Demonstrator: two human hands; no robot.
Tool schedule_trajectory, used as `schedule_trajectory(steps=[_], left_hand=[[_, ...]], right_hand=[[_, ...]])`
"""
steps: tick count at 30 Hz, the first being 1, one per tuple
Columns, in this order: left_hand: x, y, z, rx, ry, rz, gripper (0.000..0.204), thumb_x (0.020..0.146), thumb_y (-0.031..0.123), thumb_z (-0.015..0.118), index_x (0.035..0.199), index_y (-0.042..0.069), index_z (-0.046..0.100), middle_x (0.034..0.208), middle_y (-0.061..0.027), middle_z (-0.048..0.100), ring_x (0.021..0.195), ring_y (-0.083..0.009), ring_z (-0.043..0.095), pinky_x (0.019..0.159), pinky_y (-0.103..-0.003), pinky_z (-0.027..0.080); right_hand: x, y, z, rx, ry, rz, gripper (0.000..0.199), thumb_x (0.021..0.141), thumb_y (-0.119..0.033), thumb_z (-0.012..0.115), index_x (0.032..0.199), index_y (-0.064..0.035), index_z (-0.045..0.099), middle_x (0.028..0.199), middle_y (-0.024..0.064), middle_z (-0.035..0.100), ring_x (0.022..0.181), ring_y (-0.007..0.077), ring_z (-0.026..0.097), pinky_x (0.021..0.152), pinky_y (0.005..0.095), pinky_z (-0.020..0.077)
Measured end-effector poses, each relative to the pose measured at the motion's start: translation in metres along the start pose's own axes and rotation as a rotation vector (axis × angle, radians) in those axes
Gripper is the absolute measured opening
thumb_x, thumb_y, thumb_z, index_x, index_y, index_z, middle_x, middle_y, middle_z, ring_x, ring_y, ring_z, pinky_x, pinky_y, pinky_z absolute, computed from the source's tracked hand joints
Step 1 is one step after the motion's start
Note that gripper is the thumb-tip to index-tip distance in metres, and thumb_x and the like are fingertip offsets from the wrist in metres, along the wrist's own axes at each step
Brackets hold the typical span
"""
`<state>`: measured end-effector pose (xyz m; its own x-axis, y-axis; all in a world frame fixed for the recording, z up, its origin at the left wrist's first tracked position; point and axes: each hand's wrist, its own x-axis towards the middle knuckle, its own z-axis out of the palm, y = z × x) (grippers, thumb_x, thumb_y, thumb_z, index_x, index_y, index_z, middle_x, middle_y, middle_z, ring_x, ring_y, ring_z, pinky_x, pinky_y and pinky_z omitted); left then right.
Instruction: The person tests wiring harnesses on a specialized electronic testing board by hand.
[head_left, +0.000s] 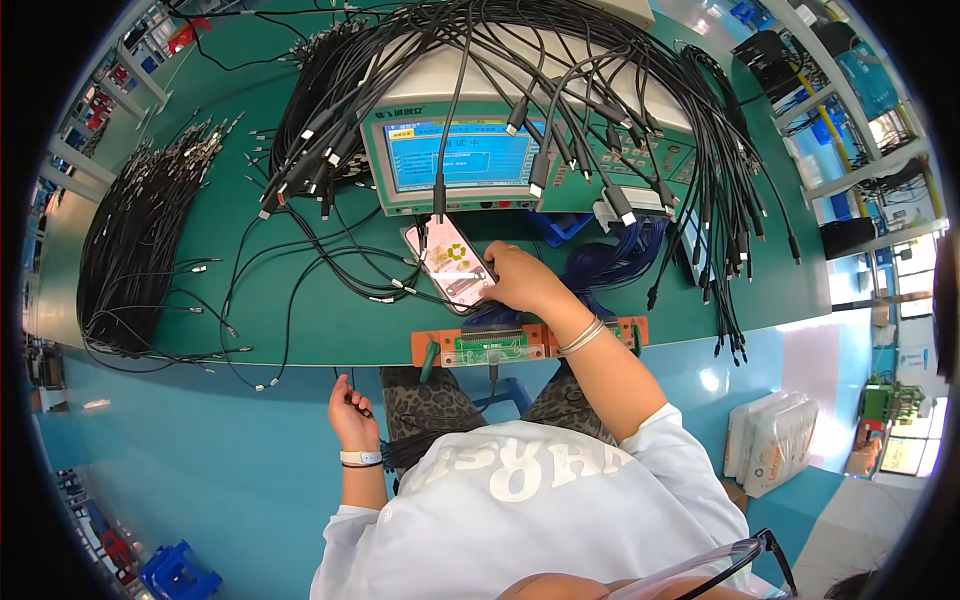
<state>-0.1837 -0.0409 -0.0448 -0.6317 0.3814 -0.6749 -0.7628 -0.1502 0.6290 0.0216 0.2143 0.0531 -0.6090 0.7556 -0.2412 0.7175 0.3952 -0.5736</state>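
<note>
A phone with a pink, flower-patterned screen lies on the green table in front of the tester. My right hand closes on its right edge with bent fingers; part of the grip is hidden under the hand. Below the table's front edge, my left hand is curled round a thin black cable, whose far end I cannot make out. Between my hands, at the table edge, sits an orange test fixture with a green circuit board and a black plug hanging beneath it.
Behind the phone stands a tester with a lit blue screen, many black cables draped over it. A thick cable bundle lies at the left. Blue wires run right of my hand. White packages lie on the floor at the right.
</note>
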Motion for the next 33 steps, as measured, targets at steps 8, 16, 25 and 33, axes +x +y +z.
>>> schedule_trajectory(steps=[8, 16, 25, 33], left_hand=[[0.005, -0.005, -0.005, 0.011, 0.006, -0.027, 0.015, 0.083, 0.015, 0.054, 0.095, 0.005, 0.054, 0.066, 0.0023, 0.042, 0.05, -0.0069, 0.034, 0.042, -0.02, 0.029], [-0.003, -0.005, 0.001, 0.036, 0.0, -0.013, 0.015, 0.083, 0.015, 0.054, 0.094, 0.006, 0.055, 0.065, 0.0026, 0.041, 0.05, -0.0072, 0.034, 0.042, -0.02, 0.028], [-0.002, -0.011, -0.003, 0.06, 0.014, -0.019, 0.015, 0.083, 0.014, 0.054, 0.095, 0.006, 0.054, 0.066, 0.0026, 0.04, 0.051, -0.0073, 0.035, 0.043, -0.02, 0.029], [0.0, -0.023, 0.0, 0.088, -0.024, -0.027, 0.019, 0.083, 0.014, 0.052, 0.098, 0.003, 0.053, 0.067, 0.0016, 0.04, 0.053, -0.0074, 0.036, 0.043, -0.021, 0.029]], right_hand=[[0.005, 0.009, 0.006, 0.089, 0.058, -0.01, 0.038, 0.072, -0.022, 0.067, 0.095, 0.0021, 0.049, 0.072, 0.0114, 0.054, 0.073, 0.0251, 0.053, 0.062, 0.0334, 0.0415], [0.005, 0.01, 0.002, 0.116, -0.01, -0.024, 0.048, 0.067, -0.026, 0.072, 0.099, 0.001, 0.047, 0.076, 0.0118, 0.053, 0.073, 0.0242, 0.052, 0.061, 0.0321, 0.0412], [0.003, 0.005, 0.01, 0.113, 0.091, 0.004, 0.065, 0.064, -0.031, 0.073, 0.111, 0.0041, 0.044, 0.099, 0.0184, 0.049, 0.086, 0.0299, 0.051, 0.07, 0.0326, 0.0444], [0.004, -0.062, 0.026, -0.206, 0.271, 0.044, 0.089, 0.062, -0.031, 0.073, 0.126, 0.0083, 0.025, 0.111, 0.0208, 0.041, 0.102, 0.0363, 0.042, 0.075, 0.045, 0.0438]])
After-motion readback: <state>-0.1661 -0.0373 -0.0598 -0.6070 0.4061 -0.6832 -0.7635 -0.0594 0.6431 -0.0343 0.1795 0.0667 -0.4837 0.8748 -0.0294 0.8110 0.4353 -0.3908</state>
